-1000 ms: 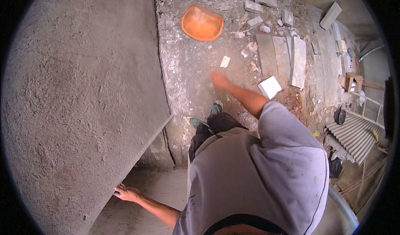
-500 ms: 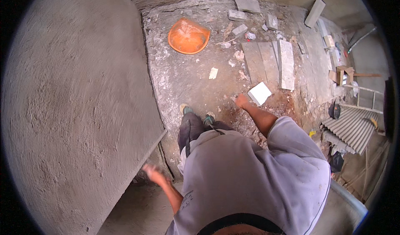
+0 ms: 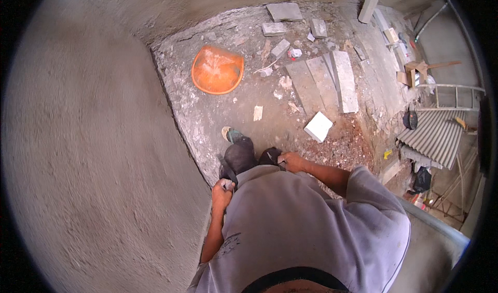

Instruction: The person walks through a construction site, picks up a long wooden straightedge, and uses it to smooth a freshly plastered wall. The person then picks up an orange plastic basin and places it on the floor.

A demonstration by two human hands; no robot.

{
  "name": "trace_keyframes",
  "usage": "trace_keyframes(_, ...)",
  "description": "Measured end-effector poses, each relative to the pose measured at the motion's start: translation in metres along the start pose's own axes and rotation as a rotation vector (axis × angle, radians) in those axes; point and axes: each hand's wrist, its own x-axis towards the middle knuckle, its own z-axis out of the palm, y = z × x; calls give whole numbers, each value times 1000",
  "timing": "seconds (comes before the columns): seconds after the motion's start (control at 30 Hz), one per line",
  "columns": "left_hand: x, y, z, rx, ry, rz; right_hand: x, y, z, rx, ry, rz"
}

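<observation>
My left hand (image 3: pixel 222 193) is drawn up at my waist beside the rough plastered wall (image 3: pixel 88 153), fingers curled around a small pale piece (image 3: pixel 228 185). My right hand (image 3: pixel 293 162) rests against my dark trousers (image 3: pixel 241 157) at the hip with its fingers bent; whether it holds anything is hidden. My grey shirt (image 3: pixel 301 225) fills the lower middle of the view. One sandalled foot (image 3: pixel 232 134) shows on the dirt floor below.
An orange bowl-shaped pan (image 3: pixel 217 70) lies on the floor near the wall. A white block (image 3: pixel 318 126), long grey slabs (image 3: pixel 332 80) and several stone pieces are scattered beyond. At right are a corrugated sheet (image 3: pixel 436 134) and a ladder (image 3: pixel 451 89).
My left hand came up from the wall's lower edge to my waist. My right arm, stretched out over the floor before, pulled back to my hip. The view tilted.
</observation>
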Motion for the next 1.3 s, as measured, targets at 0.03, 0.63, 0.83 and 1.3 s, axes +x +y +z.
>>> trace_keyframes(0.03, 9, 2, -7, 9, -5, 26, 4, -4, -10, 19, 92, -12)
trace_keyframes(0.63, 37, 136, -87, -218, -374, -338, 4, -91, -194, 322, -188, 199)
trace_keyframes(0.83, 63, 145, -64, -105, -356, -239, 76, -31, -234, 161, -309, 10)
trace_keyframes(1.3, 183, 86, -254, 1336, 1013, 102, 356, 179, -149, 1412, 218, 648)
